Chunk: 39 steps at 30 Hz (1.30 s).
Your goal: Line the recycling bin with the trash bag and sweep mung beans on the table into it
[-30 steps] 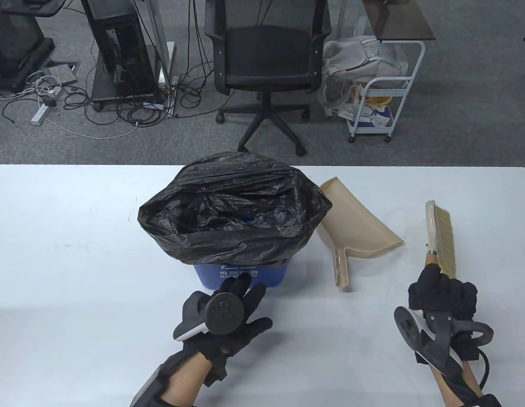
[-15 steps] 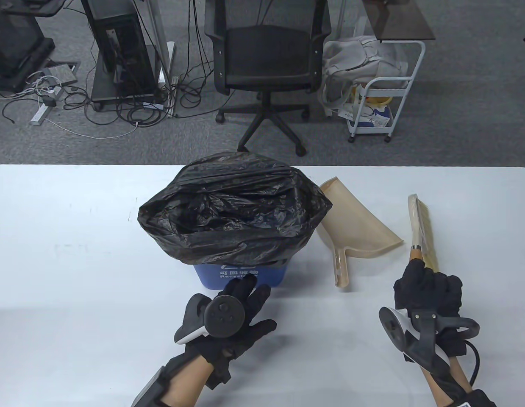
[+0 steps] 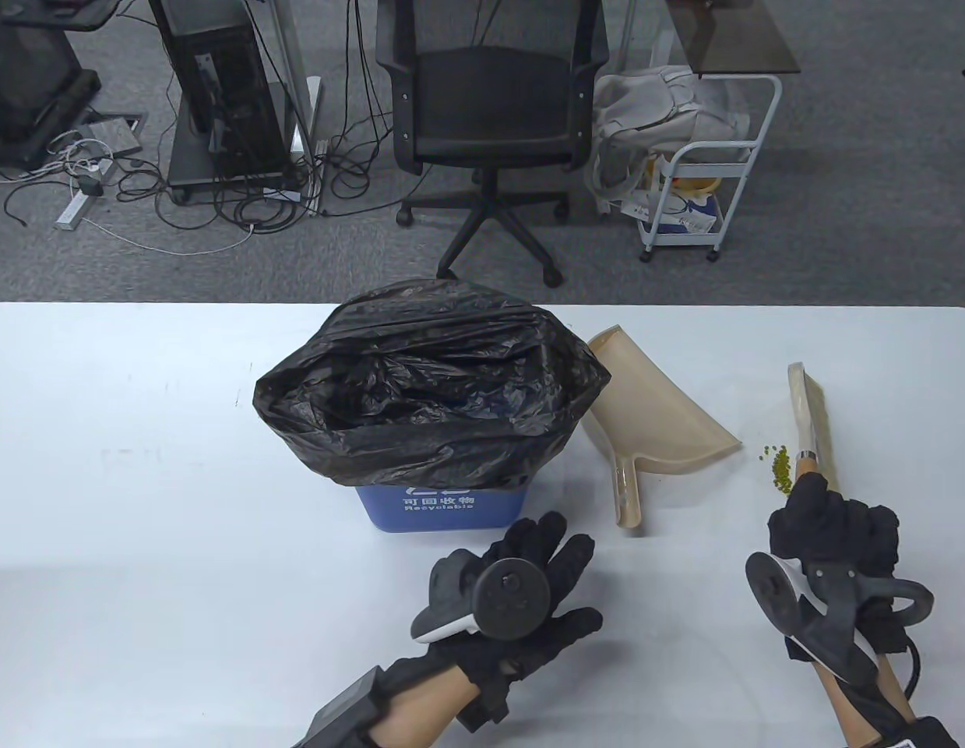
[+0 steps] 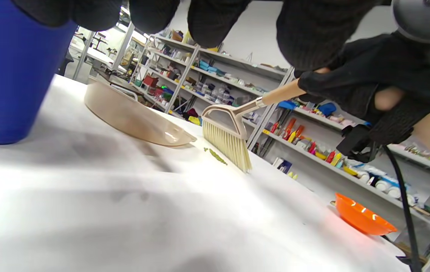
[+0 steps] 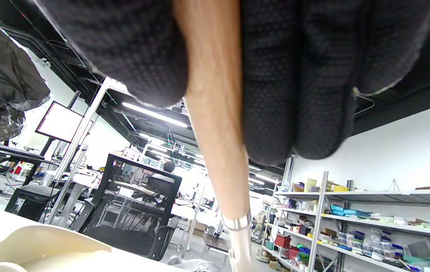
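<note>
One small clump of green mung beans [image 3: 778, 466] sits near my tabletop's right edge, touching the beige hand brush [image 3: 811, 425] my right hand [image 3: 832, 538] clenches. Left hand [image 3: 521, 592] hangs relaxed, empty. A hard flick could scatter beans off that edge; the tan plastic dustpan [image 3: 661, 417] lies leftward, open tabletop between.

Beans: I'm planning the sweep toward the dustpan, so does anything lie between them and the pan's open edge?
Nothing visible does. The beans lie on bare table just right of the dustpan, with the brush on their far side, held by the right hand.
</note>
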{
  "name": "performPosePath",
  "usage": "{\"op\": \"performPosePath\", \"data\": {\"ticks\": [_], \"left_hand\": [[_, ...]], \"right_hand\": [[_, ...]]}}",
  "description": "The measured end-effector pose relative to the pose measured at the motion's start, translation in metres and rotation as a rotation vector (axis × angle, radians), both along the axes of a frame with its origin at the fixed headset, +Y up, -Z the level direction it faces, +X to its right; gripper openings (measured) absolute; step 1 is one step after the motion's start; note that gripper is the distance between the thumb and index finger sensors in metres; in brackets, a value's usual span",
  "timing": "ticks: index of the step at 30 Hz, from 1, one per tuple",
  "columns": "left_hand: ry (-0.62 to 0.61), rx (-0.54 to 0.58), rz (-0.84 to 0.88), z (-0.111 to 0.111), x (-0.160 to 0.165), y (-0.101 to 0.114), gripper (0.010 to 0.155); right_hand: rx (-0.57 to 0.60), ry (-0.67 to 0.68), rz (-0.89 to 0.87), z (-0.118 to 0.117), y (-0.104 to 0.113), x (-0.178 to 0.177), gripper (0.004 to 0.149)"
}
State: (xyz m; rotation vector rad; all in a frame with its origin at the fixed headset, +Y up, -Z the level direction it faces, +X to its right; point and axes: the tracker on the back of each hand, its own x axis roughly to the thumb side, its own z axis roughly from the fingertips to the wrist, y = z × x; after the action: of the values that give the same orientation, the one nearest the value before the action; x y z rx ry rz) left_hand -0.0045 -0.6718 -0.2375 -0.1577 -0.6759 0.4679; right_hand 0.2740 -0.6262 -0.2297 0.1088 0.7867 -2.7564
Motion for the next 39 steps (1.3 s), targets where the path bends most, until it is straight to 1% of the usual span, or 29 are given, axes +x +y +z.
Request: {"op": "performPosePath", "data": {"ticks": [4, 7, 8, 10, 13, 15, 18, 19, 20, 23, 25, 27, 29, 34, 39], "left_hand": [[0.05, -0.013, 0.005, -0.014, 0.035, 0.002, 0.088], [0.107, -0.014, -0.023, -0.033, 0.064, -0.006, 0.088], [0.116, -0.015, -0.031, -0.036, 0.068, -0.008, 0.089], [0.166, -0.015, -0.066, -0.051, 0.086, -0.017, 0.09], [0.225, -0.03, -0.108, -0.066, 0.102, -0.03, 0.094], [0.263, -0.054, -0.167, -0.077, 0.114, -0.042, 0.098], [0.267, -0.07, -0.243, -0.088, 0.124, -0.056, 0.105], [0.265, -0.075, -0.294, -0.091, 0.127, -0.062, 0.107], [0.267, -0.076, -0.335, -0.094, 0.128, -0.067, 0.107], [0.274, -0.073, -0.353, -0.098, 0.129, -0.079, 0.106], [0.299, -0.076, -0.359, -0.101, 0.128, -0.085, 0.101], [0.321, -0.048, -0.353, -0.103, 0.125, -0.087, 0.096], [0.339, -0.031, -0.332, -0.105, 0.123, -0.088, 0.09], [0.315, 0.009, -0.3, -0.108, 0.116, -0.086, 0.077], [0.244, 0.065, -0.225, -0.103, 0.102, -0.078, 0.071]], "right_hand": [[-0.021, 0.014, -0.005, 0.001, 0.0, -0.002, 0.057], [-0.028, 0.021, 0.008, 0.003, -0.001, -0.004, 0.057], [-0.033, 0.02, 0.006, 0.004, -0.001, -0.004, 0.057], [-0.036, 0.019, -0.001, 0.005, 0.0, -0.003, 0.057], [-0.041, 0.015, -0.013, 0.005, 0.001, -0.001, 0.057], [-0.043, 0.016, -0.015, 0.006, 0.002, 0.001, 0.057], [-0.043, 0.018, -0.019, 0.006, 0.002, 0.002, 0.057], [-0.045, 0.019, -0.021, 0.006, 0.002, 0.002, 0.057], [-0.045, 0.023, -0.021, 0.007, 0.002, 0.002, 0.057], [-0.046, 0.031, -0.022, 0.008, 0.0, 0.003, 0.057], [-0.046, 0.035, -0.024, 0.008, -0.001, 0.004, 0.057], [-0.045, 0.04, -0.027, 0.009, -0.002, 0.005, 0.058], [-0.046, 0.039, -0.028, 0.01, -0.002, 0.005, 0.058], [-0.045, 0.038, -0.039, 0.011, -0.002, 0.007, 0.058], [-0.042, 0.037, -0.051, 0.011, 0.0, 0.009, 0.058]]}}
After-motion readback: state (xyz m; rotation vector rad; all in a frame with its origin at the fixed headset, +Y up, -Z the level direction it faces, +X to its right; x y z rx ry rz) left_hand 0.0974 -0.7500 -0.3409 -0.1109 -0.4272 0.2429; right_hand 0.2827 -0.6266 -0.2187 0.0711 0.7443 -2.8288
